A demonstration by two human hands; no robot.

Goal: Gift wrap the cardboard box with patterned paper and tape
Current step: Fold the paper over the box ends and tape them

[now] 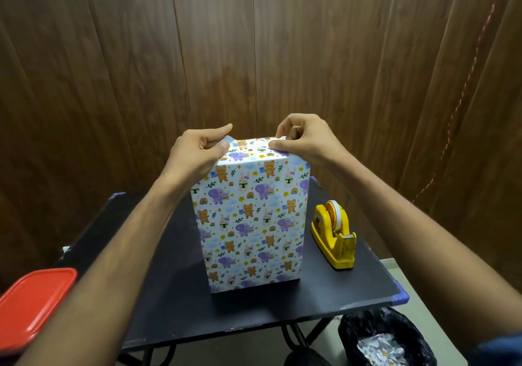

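Observation:
A tall box stands upright in the middle of the black table, covered in white paper printed with bears, elephants, bunnies and rainbows. My left hand pinches the paper at the top left corner between thumb and forefinger. My right hand pinches the paper at the top right corner, thumb lying along the top edge. The paper on the top face is folded down between the two hands. A yellow tape dispenser with a white roll sits on the table to the right of the box.
A red-lidded container sits at the lower left, beside the table. A bin lined with a black bag holding paper scraps stands under the table's right front corner. Wood-panelled walls close in behind.

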